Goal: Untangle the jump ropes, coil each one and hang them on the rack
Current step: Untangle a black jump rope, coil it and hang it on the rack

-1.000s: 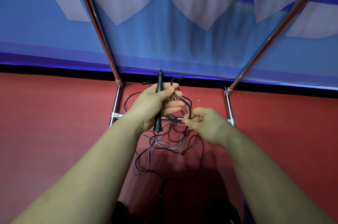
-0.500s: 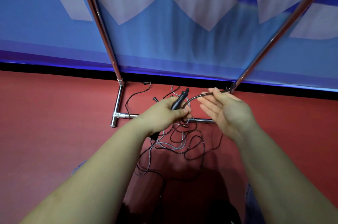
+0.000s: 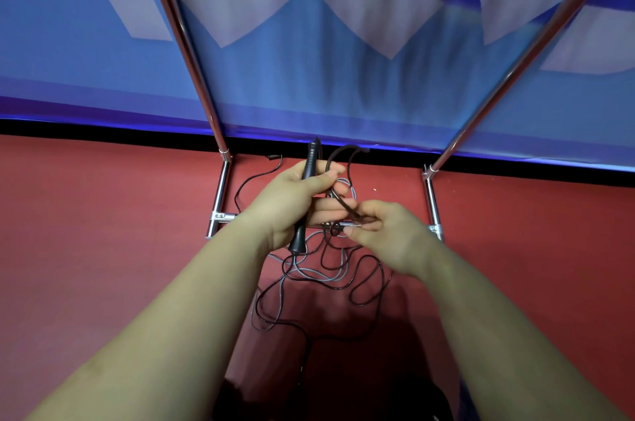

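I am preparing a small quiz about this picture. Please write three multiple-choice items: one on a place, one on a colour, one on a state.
1. Where does the loose rope tangle lie?
A. on the red floor
B. over the rack's top
C. on a chair

2. What colour is the handle in the left hand?
A. white
B. black
C. yellow

3. What is the right hand doing?
A. lying flat on the floor
B. pinching a dark cord
C. gripping a rack pole

Key: 1 A, the loops spread on the floor beside the rack's base bar; 2 B, the handle is black throughout; 3 B, its fingertips close on the cord.
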`<state>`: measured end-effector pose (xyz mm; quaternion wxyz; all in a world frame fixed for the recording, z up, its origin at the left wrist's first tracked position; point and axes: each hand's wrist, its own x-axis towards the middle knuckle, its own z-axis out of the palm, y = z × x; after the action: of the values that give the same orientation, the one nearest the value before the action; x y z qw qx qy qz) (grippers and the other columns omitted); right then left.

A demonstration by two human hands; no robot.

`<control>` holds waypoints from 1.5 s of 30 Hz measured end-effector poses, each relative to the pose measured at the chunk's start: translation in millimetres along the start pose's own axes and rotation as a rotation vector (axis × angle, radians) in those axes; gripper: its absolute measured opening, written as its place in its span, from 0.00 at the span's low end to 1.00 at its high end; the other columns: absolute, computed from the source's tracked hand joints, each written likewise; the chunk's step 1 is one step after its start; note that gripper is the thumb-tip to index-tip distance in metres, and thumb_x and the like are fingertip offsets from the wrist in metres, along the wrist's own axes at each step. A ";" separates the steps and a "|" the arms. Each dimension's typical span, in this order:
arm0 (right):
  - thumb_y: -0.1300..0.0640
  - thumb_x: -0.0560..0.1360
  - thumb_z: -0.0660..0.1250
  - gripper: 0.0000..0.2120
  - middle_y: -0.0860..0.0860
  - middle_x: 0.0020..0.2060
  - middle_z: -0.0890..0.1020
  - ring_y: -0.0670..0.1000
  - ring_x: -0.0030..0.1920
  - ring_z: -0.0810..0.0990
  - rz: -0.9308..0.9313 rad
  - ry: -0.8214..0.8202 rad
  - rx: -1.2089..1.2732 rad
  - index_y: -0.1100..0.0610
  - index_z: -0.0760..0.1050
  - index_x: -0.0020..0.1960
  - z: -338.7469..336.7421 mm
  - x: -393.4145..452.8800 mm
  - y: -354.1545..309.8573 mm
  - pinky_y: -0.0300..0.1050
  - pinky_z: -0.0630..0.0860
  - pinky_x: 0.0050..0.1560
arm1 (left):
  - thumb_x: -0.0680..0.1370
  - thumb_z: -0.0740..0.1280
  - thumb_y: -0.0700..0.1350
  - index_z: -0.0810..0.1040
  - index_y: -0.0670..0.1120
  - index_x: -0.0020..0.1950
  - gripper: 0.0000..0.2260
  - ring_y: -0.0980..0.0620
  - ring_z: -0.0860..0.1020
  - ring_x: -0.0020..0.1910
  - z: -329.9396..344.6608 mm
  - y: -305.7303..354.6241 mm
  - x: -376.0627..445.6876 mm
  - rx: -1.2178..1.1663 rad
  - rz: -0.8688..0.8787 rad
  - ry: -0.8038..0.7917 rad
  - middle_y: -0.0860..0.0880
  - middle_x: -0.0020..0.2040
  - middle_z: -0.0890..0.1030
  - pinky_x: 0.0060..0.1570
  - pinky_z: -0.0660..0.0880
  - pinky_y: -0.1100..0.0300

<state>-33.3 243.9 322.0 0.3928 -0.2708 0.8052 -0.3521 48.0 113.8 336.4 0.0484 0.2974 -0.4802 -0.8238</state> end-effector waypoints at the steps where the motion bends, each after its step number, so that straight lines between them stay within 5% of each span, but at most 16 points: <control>1: 0.59 0.73 0.69 0.05 0.53 0.43 0.84 0.56 0.47 0.82 -0.014 0.015 -0.032 0.49 0.76 0.43 -0.6 0.6 1.0 0.52 0.77 0.54 | 0.81 0.60 0.40 0.74 0.46 0.49 0.05 0.50 0.84 0.35 -0.1 0.9 -0.4 -0.022 -0.001 -0.002 0.51 0.31 0.80 0.43 0.80 0.56; 5: 0.60 0.76 0.66 0.11 0.45 0.31 0.79 0.46 0.34 0.75 -0.067 0.077 -0.014 0.49 0.75 0.37 -4.0 1.4 0.3 0.43 0.72 0.42 | 0.81 0.59 0.40 0.76 0.45 0.51 0.06 0.51 0.84 0.35 0.7 2.4 -0.2 -0.089 -0.002 0.013 0.51 0.33 0.82 0.42 0.80 0.57; 9: 0.62 0.77 0.64 0.12 0.46 0.34 0.80 0.44 0.37 0.78 -0.085 0.155 0.238 0.47 0.76 0.41 -6.9 2.7 -6.6 0.40 0.75 0.46 | 0.81 0.59 0.43 0.77 0.48 0.54 0.07 0.54 0.83 0.40 -1.3 2.5 1.8 -0.071 0.028 0.028 0.50 0.44 0.84 0.49 0.79 0.59; 13: 0.60 0.78 0.62 0.05 0.50 0.36 0.82 0.41 0.35 0.82 -0.023 0.189 0.434 0.55 0.77 0.48 -11.7 3.1 -13.0 0.35 0.78 0.41 | 0.81 0.59 0.46 0.76 0.52 0.56 0.08 0.55 0.78 0.53 -1.4 -2.3 4.2 0.071 0.064 0.044 0.52 0.52 0.81 0.57 0.73 0.61; 16: 0.58 0.79 0.61 0.08 0.53 0.35 0.82 0.44 0.33 0.83 0.011 0.236 0.561 0.57 0.77 0.44 -16.0 1.2 -18.0 0.36 0.80 0.39 | 0.81 0.59 0.45 0.76 0.54 0.58 0.09 0.55 0.78 0.57 -2.3 -5.4 4.1 0.140 0.050 0.011 0.51 0.56 0.81 0.60 0.71 0.61; 21: 0.57 0.79 0.61 0.10 0.51 0.31 0.83 0.46 0.34 0.84 0.063 0.314 0.903 0.59 0.77 0.43 -25.7 -0.8 -20.7 0.37 0.81 0.38 | 0.79 0.62 0.36 0.77 0.43 0.53 0.06 0.55 0.80 0.44 0.5 -11.5 -2.3 0.326 -0.056 -0.105 0.48 0.43 0.83 0.50 0.76 0.64; 24: 0.57 0.79 0.61 0.10 0.53 0.34 0.83 0.47 0.35 0.84 0.084 0.345 1.032 0.59 0.77 0.44 -28.8 -0.9 -20.5 0.38 0.81 0.39 | 0.80 0.62 0.36 0.78 0.46 0.47 0.08 0.55 0.81 0.40 2.2 -9.9 -3.6 0.326 -0.062 -0.111 0.51 0.36 0.83 0.56 0.75 0.57; 28: 0.58 0.78 0.63 0.05 0.53 0.40 0.83 0.47 0.40 0.84 0.084 0.292 0.897 0.58 0.76 0.49 -27.4 1.4 -18.6 0.40 0.81 0.43 | 0.80 0.61 0.36 0.77 0.46 0.48 0.07 0.55 0.82 0.33 1.2 -6.5 -2.3 0.235 -0.033 -0.035 0.51 0.32 0.82 0.44 0.79 0.60; 32: 0.65 0.74 0.67 0.15 0.57 0.52 0.81 0.49 0.48 0.79 0.107 0.033 0.313 0.58 0.75 0.60 -13.0 1.6 -7.8 0.42 0.76 0.52 | 0.80 0.60 0.37 0.77 0.45 0.48 0.07 0.55 0.82 0.31 0.0 -1.8 0.1 0.041 -0.026 0.064 0.51 0.30 0.80 0.37 0.80 0.60; 35: 0.65 0.72 0.70 0.08 0.57 0.45 0.83 0.50 0.45 0.77 0.117 -0.139 0.036 0.57 0.78 0.50 0.0 -1.3 -2.4 0.50 0.75 0.59 | 0.81 0.59 0.37 0.77 0.44 0.50 0.07 0.54 0.82 0.31 -0.8 2.1 0.7 -0.118 -0.029 0.071 0.51 0.30 0.80 0.37 0.81 0.57; 38: 0.61 0.75 0.68 0.06 0.51 0.36 0.80 0.49 0.40 0.77 0.094 -0.081 0.040 0.52 0.76 0.40 -0.2 -1.9 -4.2 0.44 0.76 0.47 | 0.81 0.59 0.38 0.77 0.43 0.51 0.08 0.54 0.83 0.33 -1.4 5.0 1.6 -0.219 -0.011 0.080 0.50 0.31 0.81 0.37 0.82 0.58; 41: 0.58 0.78 0.64 0.08 0.53 0.35 0.79 0.48 0.37 0.80 0.097 -0.022 0.186 0.58 0.74 0.40 -3.9 -2.4 -10.7 0.36 0.75 0.37 | 0.82 0.58 0.40 0.77 0.45 0.52 0.09 0.52 0.84 0.38 -3.8 4.7 4.2 -0.235 0.018 0.076 0.48 0.38 0.84 0.41 0.81 0.59; 45: 0.60 0.78 0.62 0.07 0.54 0.35 0.79 0.47 0.32 0.82 0.134 0.040 0.492 0.58 0.74 0.43 -9.8 -4.1 -20.9 0.36 0.78 0.34 | 0.81 0.60 0.41 0.77 0.46 0.58 0.09 0.55 0.82 0.44 -3.7 -5.7 5.3 0.104 0.010 0.044 0.49 0.48 0.83 0.50 0.77 0.61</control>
<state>-35.8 237.7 344.5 0.4535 -0.1062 0.7190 -0.5159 46.8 112.1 328.0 0.0473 0.3153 -0.5227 -0.7907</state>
